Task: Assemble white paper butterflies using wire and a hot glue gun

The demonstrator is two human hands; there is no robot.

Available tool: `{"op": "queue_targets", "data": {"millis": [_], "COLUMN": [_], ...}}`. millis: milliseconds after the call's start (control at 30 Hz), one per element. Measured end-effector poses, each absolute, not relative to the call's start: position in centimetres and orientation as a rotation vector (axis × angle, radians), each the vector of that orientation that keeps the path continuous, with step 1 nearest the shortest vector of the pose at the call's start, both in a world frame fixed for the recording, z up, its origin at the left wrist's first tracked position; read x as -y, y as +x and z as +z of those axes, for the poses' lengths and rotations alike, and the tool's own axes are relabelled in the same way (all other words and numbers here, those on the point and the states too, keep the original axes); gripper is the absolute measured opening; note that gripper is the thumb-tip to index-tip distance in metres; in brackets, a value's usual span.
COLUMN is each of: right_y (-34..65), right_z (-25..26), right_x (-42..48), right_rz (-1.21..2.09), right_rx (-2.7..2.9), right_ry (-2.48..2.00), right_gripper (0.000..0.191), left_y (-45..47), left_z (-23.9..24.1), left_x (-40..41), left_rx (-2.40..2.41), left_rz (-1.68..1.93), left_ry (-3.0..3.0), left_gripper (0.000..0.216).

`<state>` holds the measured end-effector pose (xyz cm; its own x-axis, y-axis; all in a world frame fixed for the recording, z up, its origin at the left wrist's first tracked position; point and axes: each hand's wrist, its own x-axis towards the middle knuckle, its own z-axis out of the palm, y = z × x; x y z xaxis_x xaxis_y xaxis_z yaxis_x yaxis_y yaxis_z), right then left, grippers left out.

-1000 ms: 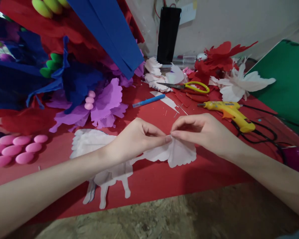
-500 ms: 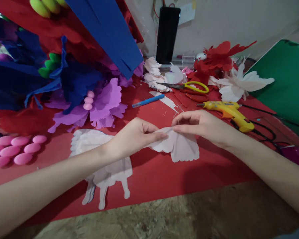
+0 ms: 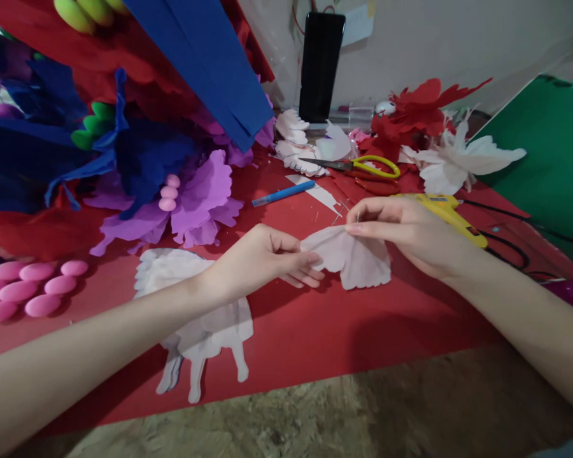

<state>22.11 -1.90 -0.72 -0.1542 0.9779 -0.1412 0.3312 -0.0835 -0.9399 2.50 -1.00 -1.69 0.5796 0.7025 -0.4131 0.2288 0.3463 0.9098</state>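
A pale white wing-shaped cut-out with scalloped edges (image 3: pixel 365 264) hangs over the red sheet. My right hand (image 3: pixel 391 229) pinches its upper edge between thumb and fingers. A tiny shiny thing shows at those fingertips, too small to name. My left hand (image 3: pixel 277 257) is at the cut-out's left end, thumb tip against or just over its edge and fingers apart below. Under my left forearm lies a stack of white cut-outs (image 3: pixel 214 334) with scalloped edges and long tails, partly hidden by the arm.
Behind the hands lie a blue pen (image 3: pixel 284 193), yellow-handled scissors (image 3: pixel 375 166) and thin pins. My right hand partly covers a yellow glue gun (image 3: pixel 442 205). Purple petals (image 3: pixel 203 197) and pink ovals (image 3: pixel 19 291) are left. A phone (image 3: pixel 321 67) stands behind; a green board (image 3: pixel 549 159) is right.
My right hand has moved right and slightly up with the white cut-out. My left hand's fingers have loosened and spread, and the cut-out has slid away from them.
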Motion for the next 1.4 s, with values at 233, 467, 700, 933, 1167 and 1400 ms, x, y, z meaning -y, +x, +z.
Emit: {"op": "queue_targets", "data": {"millis": [233, 467, 700, 933, 1167, 1400], "right_y": [23.0, 23.6, 23.1, 23.1, 23.2, 20.8], "right_z": [-0.4, -0.5, -0.8, -0.9, -1.1, -0.4], "right_x": [1.6, 0.9, 0.8, 0.9, 1.2, 4.5], "right_rz": [1.174, 0.997, 1.001, 0.983, 0.834, -0.074], "right_rx": [1.509, 1.228, 1.147, 1.16, 1.281, 1.963], "right_ry": [-1.379, -1.317, -1.34, -1.349, -1.364, -1.118], "right_gripper": [0.017, 0.008, 0.008, 0.01, 0.01, 0.006], "left_y": [2.5, 2.3, 2.2, 2.1, 1.7, -0.3], "left_z": [-1.8, -1.8, -2.4, -2.2, 0.3, 3.6], "left_x": [1.0, 1.1, 0.8, 1.2, 1.0, 0.4], "left_rx": [-0.861, -0.788, -0.692, -0.739, -0.758, -0.756], "left_rz": [0.388, 0.365, 0.372, 0.338, 0.453, 0.811], "left_ry": [1.125, 0.998, 1.015, 1.098, 1.268, 1.425], "left_gripper": [0.017, 0.022, 0.015, 0.013, 0.019, 0.011]}}
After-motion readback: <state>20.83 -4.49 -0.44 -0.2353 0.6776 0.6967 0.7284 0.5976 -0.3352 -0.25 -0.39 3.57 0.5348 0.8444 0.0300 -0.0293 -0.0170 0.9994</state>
